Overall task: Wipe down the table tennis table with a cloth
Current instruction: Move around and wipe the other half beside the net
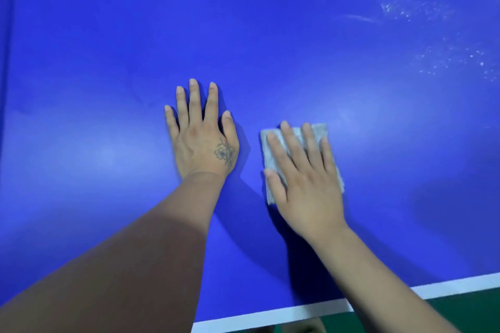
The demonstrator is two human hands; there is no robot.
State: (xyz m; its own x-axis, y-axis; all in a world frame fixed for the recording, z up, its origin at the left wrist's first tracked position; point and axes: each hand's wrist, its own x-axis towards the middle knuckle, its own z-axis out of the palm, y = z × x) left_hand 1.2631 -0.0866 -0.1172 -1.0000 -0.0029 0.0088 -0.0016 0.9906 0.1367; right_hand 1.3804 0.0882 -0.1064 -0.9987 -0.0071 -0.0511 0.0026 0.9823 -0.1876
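Head view | our right hand [305, 178] lies flat, fingers straight, pressing folded grey soft cloth [272, 159] on glossy blue counter [81, 62]; left hand [201, 135] flat, empty | cloth limp, light; we'd press its centre

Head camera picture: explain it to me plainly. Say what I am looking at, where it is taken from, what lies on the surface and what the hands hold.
No machine is at work here, only a person. The single picture comes from a camera worn on the person's head, looking forward and down, so both arms reach in from the bottom edge. The blue surface is a table tennis table with a white edge line along its near side. The left hand lies flat on the bare table, fingers straight and holding nothing. The right hand presses flat on a folded grey cloth, fingers straight, not curled around it. Far right, pale specks and streaks show on the surface, probably dust or droplets.
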